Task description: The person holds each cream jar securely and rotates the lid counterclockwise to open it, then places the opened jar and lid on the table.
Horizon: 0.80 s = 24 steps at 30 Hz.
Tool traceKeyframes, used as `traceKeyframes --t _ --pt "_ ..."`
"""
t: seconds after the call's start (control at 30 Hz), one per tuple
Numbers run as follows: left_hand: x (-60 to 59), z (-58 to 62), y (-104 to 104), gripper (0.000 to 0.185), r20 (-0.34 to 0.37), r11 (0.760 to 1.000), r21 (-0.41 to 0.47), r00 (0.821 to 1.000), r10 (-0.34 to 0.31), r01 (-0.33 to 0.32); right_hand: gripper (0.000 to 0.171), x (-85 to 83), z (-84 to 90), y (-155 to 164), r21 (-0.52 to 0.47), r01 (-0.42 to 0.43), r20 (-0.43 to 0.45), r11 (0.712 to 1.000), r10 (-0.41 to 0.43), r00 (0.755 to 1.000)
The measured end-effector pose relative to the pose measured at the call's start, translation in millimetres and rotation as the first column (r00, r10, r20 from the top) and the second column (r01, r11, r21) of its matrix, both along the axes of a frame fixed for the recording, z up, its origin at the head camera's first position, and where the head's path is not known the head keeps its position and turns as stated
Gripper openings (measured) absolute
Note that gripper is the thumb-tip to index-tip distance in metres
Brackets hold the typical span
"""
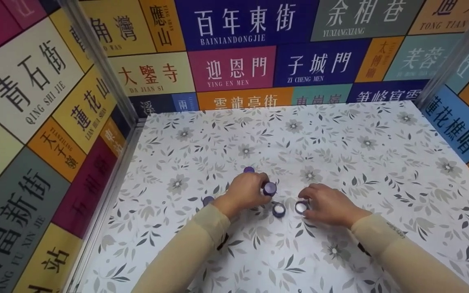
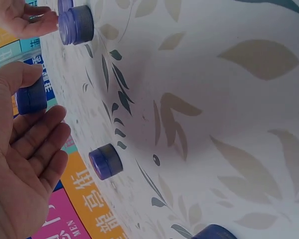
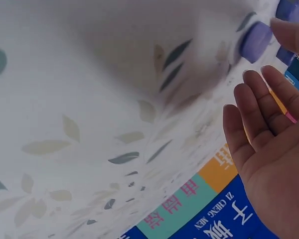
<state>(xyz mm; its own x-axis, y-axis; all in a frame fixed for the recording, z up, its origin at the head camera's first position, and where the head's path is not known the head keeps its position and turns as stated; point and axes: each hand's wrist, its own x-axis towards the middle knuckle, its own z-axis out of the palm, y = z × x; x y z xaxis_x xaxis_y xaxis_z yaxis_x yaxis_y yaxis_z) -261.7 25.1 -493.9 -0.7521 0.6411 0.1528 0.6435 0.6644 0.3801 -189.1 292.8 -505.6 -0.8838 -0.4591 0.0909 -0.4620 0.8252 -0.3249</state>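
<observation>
**Small purple jars in hand at the lower middle of the table**

We find several small purple jars at the lower centre of the head view. One jar (image 1: 270, 188) is held in the left hand (image 1: 246, 190), pinched between thumb and fingertips just above the table (image 1: 340, 142). A second jar (image 1: 301, 207), its pale inside facing up, sits at the fingertips of the right hand (image 1: 329, 203). A third jar (image 1: 278, 209), also showing a pale inside, stands on the table between the two hands.

We judge these jars to be light, rigid plastic with smooth round walls, likely a little slippery. They look small enough that a two-finger pinch across the side wall suits them best. They appear unlikely to break, though they may roll if tipped on edge.

The left hand has its fingers curled round its jar; in the left wrist view the jar (image 2: 31, 97) shows at the thumb (image 2: 17, 74) in the upper left. The right hand lies palm down with fingers bent toward its jar. We cannot tell whether it grips the jar or only touches it.

Further out, a purple piece (image 1: 249, 169) lies just above the left hand and another (image 1: 207, 200) lies left of the left wrist. Both arms wear beige sleeves (image 1: 202, 240). The table carries a leaf-patterned cover, and panels with coloured street signs (image 1: 234, 67) wall it on three sides.
</observation>
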Motion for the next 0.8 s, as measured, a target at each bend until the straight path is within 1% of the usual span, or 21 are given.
traceKeyframes --t 0.23,0.33,0.43,0.6,0.8 --pt "4.0 -0.9 0.4 0.030 0.037 1.000 -0.011 0.999 0.019 -0.018 0.023 -3.5 17.2 -21.0 -0.048 -0.014 -0.106 0.999 0.009 0.994" --pt "6.3 -1.3 2.1 0.030 0.045 1.000 -0.015 0.999 0.027 -0.026 0.020 -5.3 19.9 -31.0 -0.067 -0.036 -0.166 0.997 0.024 0.986" --pt "7.8 -2.3 3.2 0.030 0.066 1.000 -0.004 0.998 0.023 -0.023 0.020 -7.6 20.3 -39.8 -0.073 -0.046 -0.198 0.996 0.030 0.980" --pt "9.6 -3.2 4.7 0.029 0.099 0.999 0.034 0.995 0.015 -0.018 0.020 -9.6 20.7 -50.2 -0.083 -0.034 -0.176 0.996 0.019 0.984" --pt "12.9 -2.7 7.2 0.026 0.087 0.998 0.062 0.996 0.015 -0.021 0.018 -10.6 22.2 -56.9 -0.121 0.043 -0.109 0.992 -0.056 0.992"
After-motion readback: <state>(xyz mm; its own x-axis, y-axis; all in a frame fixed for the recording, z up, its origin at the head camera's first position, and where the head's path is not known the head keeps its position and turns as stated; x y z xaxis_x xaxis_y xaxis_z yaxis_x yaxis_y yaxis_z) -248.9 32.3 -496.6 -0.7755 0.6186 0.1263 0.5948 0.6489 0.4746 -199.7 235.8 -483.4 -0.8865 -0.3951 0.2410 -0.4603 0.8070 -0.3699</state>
